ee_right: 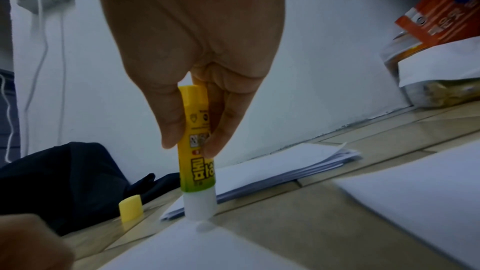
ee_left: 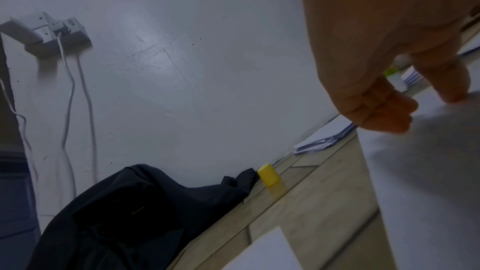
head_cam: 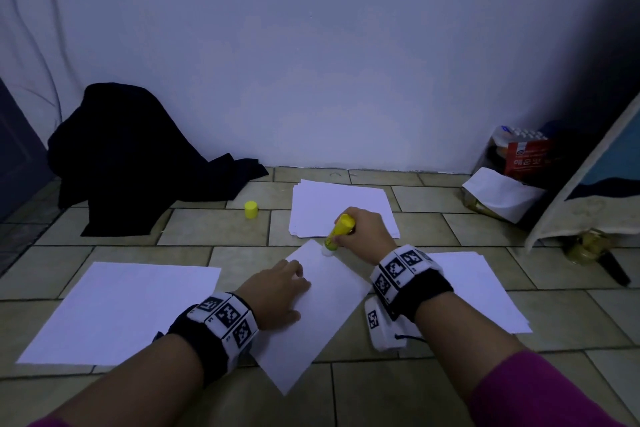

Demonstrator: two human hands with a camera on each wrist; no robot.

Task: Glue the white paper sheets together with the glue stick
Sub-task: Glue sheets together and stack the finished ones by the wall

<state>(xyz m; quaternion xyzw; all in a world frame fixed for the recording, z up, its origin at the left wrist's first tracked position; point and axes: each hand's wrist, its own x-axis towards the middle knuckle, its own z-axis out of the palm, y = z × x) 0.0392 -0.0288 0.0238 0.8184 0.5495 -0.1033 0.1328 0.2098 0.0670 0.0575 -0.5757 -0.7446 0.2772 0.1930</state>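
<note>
The right hand [head_cam: 367, 230] grasps the glue stick [head_cam: 340, 230], thumb and fingers wrapped round its yellow barrel. The stick stands nearly upright, its white tip at the far corner of the sheet [head_cam: 311, 315] that lies skewed on the floor tiles [head_cam: 433, 392]; the right wrist view shows the tip at or just above the paper, and contact cannot be settled. The left hand [head_cam: 280, 291] lies flat on the same sheet, fingers relaxed, pinning it near its left edge.

Judgement on the step: glue is being laid on this sheet, beginning at the far corner. To do it well, the left hand should keep the sheet pinned while the stick runs along the edges with light, even pressure; strokes drawn away from the pinning hand would, in my view, be less likely to buckle the paper. The barrel is best kept close to upright so the tip meets the paper flat.

Count: one glue stick; one yellow cap [head_cam: 251, 209], off and standing on the floor to the far left; one sheet in work; one stack [head_cam: 341, 199] on the far side; paper at near left [head_cam: 117, 312] and near right [head_cam: 485, 288], number of sheets in each not determinable. Two hands.
</note>
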